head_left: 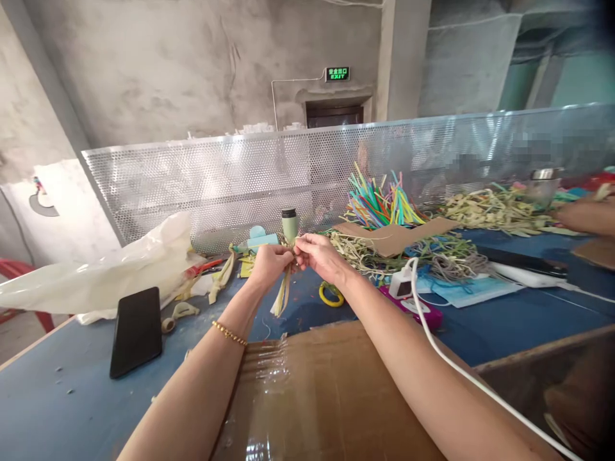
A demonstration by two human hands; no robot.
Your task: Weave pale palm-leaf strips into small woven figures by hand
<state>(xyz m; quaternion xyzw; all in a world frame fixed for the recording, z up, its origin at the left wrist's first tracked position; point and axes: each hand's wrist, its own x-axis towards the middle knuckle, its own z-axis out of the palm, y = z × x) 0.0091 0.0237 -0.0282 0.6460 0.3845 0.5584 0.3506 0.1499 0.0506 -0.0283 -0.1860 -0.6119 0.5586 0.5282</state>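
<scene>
In front of me, a small bundle of pale, straw-like strips (282,298) hangs down from between my fingertips, its lower end loose and frayed. My left hand (270,264), with a gold bead bracelet on the wrist, pinches the bundle near its top. Close against it, my right hand (319,255) has thumb and fingers closed on the same strips. The exact grip point is partly hidden by the fingers. Just behind the hands stands a green bottle with a black cap (289,223). A yellow ring (331,294) lies below my right wrist.
A cardboard box (312,390) sits under my forearms. A black phone (137,333) and plastic bag (144,269) lie left. Coloured strips (379,198), a white cable (432,342) and a blue mask (475,289) lie right. Perforated metal (230,186) stands behind. Another person's hand (589,214) shows far right.
</scene>
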